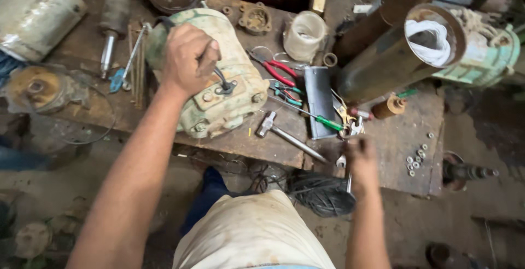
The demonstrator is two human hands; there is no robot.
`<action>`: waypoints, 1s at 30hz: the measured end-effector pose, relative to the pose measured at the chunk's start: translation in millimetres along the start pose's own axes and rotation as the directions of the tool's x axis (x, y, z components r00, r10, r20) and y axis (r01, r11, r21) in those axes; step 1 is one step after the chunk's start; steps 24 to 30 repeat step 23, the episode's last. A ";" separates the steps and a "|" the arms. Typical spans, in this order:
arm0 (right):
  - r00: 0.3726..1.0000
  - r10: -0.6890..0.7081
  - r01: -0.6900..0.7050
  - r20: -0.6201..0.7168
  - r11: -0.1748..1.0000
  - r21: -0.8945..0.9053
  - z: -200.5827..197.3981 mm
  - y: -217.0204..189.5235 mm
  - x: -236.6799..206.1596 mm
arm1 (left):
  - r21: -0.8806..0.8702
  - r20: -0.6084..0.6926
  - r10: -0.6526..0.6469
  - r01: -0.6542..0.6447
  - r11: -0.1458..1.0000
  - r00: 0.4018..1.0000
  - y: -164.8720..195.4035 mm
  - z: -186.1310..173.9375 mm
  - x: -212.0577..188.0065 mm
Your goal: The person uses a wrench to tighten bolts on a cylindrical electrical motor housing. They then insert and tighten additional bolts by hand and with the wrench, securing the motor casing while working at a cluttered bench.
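Left hand [188,58] sits upper left of centre, fingers curled round a dark bent tool [221,80] seated on the pale green motor housing [227,91] lying on the wooden bench [273,140]. Right hand [361,159], lower right of centre, is blurred; I cannot tell its grip, though a wrench [345,168] shows beside it. Just between them lies a hammer [290,135].
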State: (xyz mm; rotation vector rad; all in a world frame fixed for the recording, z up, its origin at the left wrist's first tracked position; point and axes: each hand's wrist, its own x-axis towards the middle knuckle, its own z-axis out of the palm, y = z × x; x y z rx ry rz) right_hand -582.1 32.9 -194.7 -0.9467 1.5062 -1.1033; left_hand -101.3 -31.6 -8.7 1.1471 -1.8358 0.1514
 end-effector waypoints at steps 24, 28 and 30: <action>0.902 -0.426 0.422 0.066 0.842 -0.335 257.4 -7.0 -39.4 | -0.011 -0.008 -0.076 0.076 0.997 0.997 -7.0 -8.3 5.3; 0.902 -0.426 0.422 0.066 0.842 -0.335 257.4 -7.0 -39.4 | -0.011 -0.008 -0.076 0.076 0.997 0.997 -7.0 -8.3 5.3; 0.902 -0.426 0.422 0.066 0.842 -0.335 257.4 -7.0 -39.4 | -0.011 -0.008 -0.076 0.076 0.997 0.997 -7.0 -8.3 5.3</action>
